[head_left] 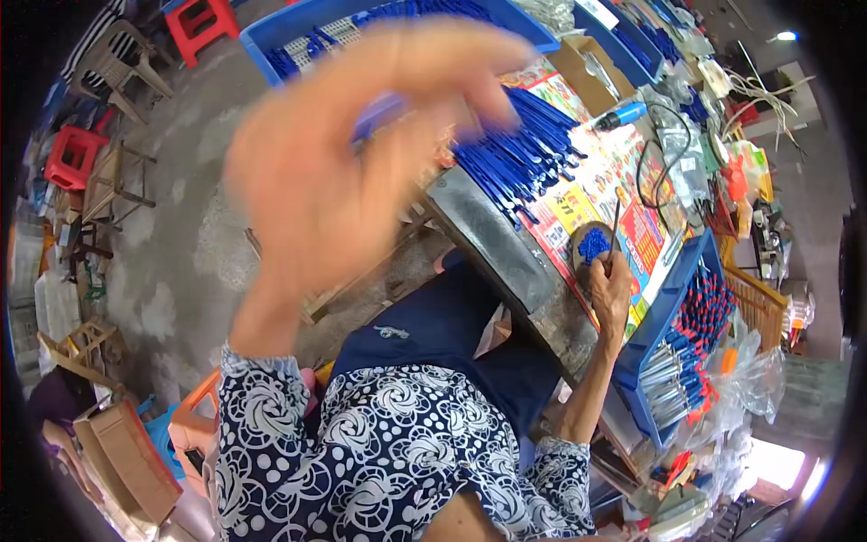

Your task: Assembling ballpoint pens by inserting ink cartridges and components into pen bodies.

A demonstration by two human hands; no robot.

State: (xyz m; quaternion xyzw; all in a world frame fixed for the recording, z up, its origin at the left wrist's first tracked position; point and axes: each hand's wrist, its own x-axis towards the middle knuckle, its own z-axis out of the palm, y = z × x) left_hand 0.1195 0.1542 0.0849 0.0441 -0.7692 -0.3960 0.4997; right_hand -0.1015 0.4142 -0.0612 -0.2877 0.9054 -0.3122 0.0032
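My left hand (316, 172) is raised close in front of me, over the near left side of the table. Motion smears its fingers, so their grip cannot be made out. My right hand (610, 289) rests on the table, fingers closed round a thin dark stick-like tool (618, 221) that points up. Just left of those fingers sits a small round dish (581, 262) with tiny blue pieces (593, 245) in it. Beyond, a fanned pile of long slim blue parts (524, 154) lies on printed paper (623, 172), partly behind my left hand.
A blue tray (646, 361) of metal rods and red-blue parts stands at the right. Farther back are a large blue bin (262, 45), a cardboard box (591, 72) and a blue handheld tool (623, 116) with a black cable. Red stools (74, 155) stand on the floor at left.
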